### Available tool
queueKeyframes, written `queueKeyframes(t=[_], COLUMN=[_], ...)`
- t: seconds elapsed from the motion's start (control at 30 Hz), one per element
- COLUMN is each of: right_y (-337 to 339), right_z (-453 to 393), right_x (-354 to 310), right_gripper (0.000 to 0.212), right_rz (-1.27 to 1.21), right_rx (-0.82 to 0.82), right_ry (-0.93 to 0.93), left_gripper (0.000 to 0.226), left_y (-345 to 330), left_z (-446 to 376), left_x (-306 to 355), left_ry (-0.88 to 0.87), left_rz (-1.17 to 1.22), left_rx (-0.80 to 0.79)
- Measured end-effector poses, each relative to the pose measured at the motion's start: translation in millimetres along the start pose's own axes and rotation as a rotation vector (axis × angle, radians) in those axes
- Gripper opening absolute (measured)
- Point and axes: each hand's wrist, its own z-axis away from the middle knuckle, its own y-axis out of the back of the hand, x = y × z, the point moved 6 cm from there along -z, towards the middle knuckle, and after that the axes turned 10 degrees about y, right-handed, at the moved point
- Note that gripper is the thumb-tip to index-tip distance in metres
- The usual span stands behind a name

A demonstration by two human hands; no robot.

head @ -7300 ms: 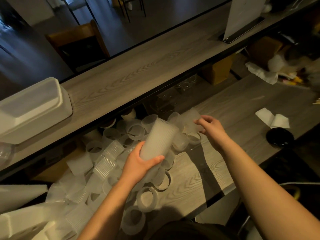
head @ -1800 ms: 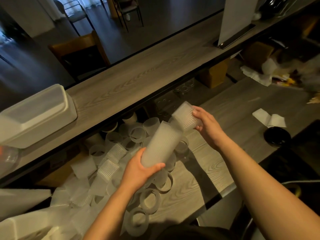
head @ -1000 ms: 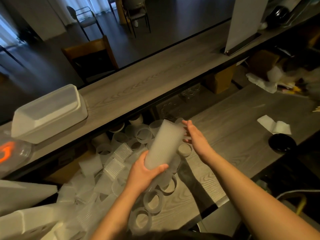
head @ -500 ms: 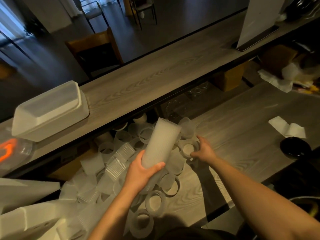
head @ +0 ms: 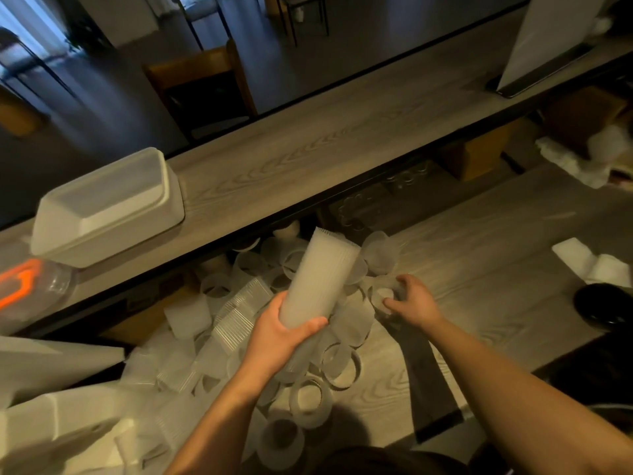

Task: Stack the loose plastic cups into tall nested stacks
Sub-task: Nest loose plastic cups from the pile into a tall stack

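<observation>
The left hand [head: 281,332] is curled round the lower end of a tall nested stack of cups [head: 320,277], thumb across the near side and fingers wrapped behind. The stack is frosted, translucent and finely ribbed, and it tilts up and to the right from the grip, its far end in the middle of the frame above the pile.

The right hand [head: 412,303] is down on the surface [head: 479,303], just right of the stack. Its fingers are bent round a single loose cup [head: 382,296] that lies there with its mouth turned toward the camera; the thumb sits on the cup's near rim. The grip looks light, and motion blur keeps me from telling how firmly it holds.

The rest of the loose cups [head: 308,371] lie scattered across the lower middle and left of the frame, some on their sides with open mouths showing as rings, some upside down, many overlapping. Short ribbed stacks [head: 236,317] lie among them, left of the left hand.

A raised shelf [head: 308,159] of pale wood grain runs from lower left to upper right behind the pile. On its left end sits a white lidded foam container [head: 106,205]. At the right edge of the frame, on the surface, lie folded white napkins [head: 592,262] and below them a small black dish [head: 604,308].
</observation>
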Motion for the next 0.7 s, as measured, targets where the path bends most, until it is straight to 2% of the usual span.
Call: queueKeyframes(t=[0.2, 0.27, 0.37, 0.47, 0.57, 0.7], right_y=[29.1, 48.4, 79.8, 98.7, 106.6, 103.1], right_z=[15.2, 18.6, 22.9, 26.2, 33.3, 43.3], right_x=[-0.5, -9.9, -33.8, -62.1, -92.4, -124.6], right_gripper=[0.057, 0.048, 0.032, 0.022, 0.039, 0.052], right_rz=[-0.301, -0.42, -0.581, -0.706, -0.734, -0.579], right_rx=[0.175, 0.281, 0.381, 0.339, 0.263, 0.163], right_ry=[-0.041, -0.015, 0.054, 0.119, 0.207, 0.311], left_gripper=[0.084, 0.078, 0.086, 0.079, 0.075, 0.071], left_y=[-3.9, -5.3, -8.0, -12.3, -15.7, -17.2], left_z=[-1.1, -1.7, -1.0, 1.3, 5.9, 12.1], left_x=[0.9, 1.3, 3.1, 4.9, 9.4, 13.7], left_ry=[-0.023, -0.033, -0.05, -0.056, -0.09, -0.115], left_rz=[-0.023, -0.036, -0.059, -0.077, -0.103, -0.127], left_rx=[-0.021, -0.026, -0.034, -0.052, -0.069, -0.086])
